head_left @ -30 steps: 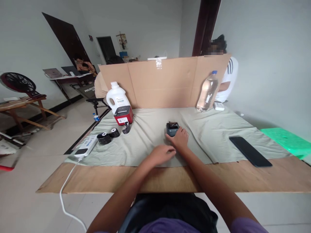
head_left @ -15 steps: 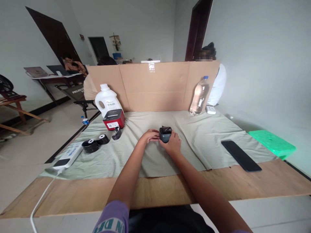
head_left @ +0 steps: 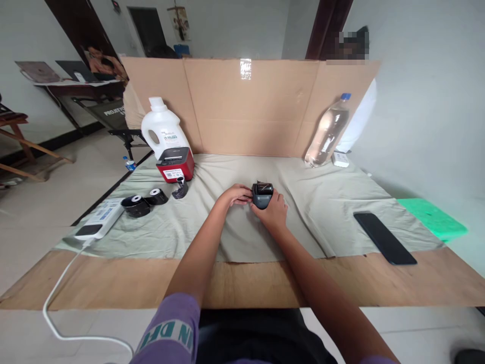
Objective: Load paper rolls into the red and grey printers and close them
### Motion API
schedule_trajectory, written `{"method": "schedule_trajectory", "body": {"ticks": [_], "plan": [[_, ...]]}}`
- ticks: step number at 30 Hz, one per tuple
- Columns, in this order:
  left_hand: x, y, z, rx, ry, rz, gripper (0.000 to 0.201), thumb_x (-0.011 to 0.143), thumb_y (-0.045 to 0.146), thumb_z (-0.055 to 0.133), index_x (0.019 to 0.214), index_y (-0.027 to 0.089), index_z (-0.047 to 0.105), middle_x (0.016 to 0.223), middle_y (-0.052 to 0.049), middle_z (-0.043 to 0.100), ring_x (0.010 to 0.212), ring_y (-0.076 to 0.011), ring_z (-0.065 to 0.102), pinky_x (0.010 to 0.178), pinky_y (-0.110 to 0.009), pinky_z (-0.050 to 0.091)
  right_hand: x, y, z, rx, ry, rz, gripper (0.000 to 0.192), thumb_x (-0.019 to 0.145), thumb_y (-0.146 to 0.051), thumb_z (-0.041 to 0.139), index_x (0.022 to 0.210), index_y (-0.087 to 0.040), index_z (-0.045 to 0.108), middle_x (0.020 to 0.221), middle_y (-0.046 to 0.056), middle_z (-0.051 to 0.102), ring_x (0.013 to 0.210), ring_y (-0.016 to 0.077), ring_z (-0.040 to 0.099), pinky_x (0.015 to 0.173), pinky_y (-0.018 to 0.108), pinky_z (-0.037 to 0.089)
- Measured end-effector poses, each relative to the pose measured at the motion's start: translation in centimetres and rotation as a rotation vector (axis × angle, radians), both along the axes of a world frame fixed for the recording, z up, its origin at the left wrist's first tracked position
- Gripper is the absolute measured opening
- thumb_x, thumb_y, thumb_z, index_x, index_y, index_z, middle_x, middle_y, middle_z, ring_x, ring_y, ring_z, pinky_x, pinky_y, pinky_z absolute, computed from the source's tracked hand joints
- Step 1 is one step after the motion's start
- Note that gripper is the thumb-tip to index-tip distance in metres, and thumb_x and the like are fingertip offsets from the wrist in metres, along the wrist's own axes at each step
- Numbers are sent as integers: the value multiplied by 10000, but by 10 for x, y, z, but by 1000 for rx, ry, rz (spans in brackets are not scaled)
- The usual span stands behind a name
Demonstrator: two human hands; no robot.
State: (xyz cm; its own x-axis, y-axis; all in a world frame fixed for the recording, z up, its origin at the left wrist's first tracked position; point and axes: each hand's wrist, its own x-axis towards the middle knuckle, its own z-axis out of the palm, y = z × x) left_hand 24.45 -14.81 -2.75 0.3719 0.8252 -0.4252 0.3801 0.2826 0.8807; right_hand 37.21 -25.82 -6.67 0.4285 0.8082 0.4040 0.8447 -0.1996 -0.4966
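1. A small dark device (head_left: 262,195) sits on the grey-green cloth (head_left: 303,202) near the middle of the worktop (head_left: 113,283), standing on its base with its top opening up. It is too small and too covered to tell which way its long axis runs.
2. The right hand (head_left: 273,212) cups the device from the near right side, fingers wrapped on its body.
3. The left hand (head_left: 235,194) meets the device's left edge, fingertips curled against it; how firmly it pinches cannot be told.
4. To the left lie two black rolls (head_left: 144,202), a small black part (head_left: 180,189), and a red-and-black printer (head_left: 175,164) in front of a white jug (head_left: 162,132).
5. A white power strip (head_left: 99,225) lies at the cloth's left edge.
6. To the right a black phone (head_left: 384,237) lies flat; a clear bottle (head_left: 328,132) leans against the cardboard screen (head_left: 246,106).
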Motion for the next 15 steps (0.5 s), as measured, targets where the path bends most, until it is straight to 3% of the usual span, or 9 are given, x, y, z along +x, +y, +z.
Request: {"method": "schedule_trajectory", "body": {"ticks": [15], "plan": [[2, -1, -1, 21, 43, 0, 254, 706, 349, 750, 868, 177, 656, 909, -88, 768, 901, -209, 739, 710, -223, 569, 0, 0, 5, -19, 37, 3, 872, 686, -584, 694, 1350, -101, 399, 1184, 191, 557, 1096, 370, 550, 908, 455, 403]]}}
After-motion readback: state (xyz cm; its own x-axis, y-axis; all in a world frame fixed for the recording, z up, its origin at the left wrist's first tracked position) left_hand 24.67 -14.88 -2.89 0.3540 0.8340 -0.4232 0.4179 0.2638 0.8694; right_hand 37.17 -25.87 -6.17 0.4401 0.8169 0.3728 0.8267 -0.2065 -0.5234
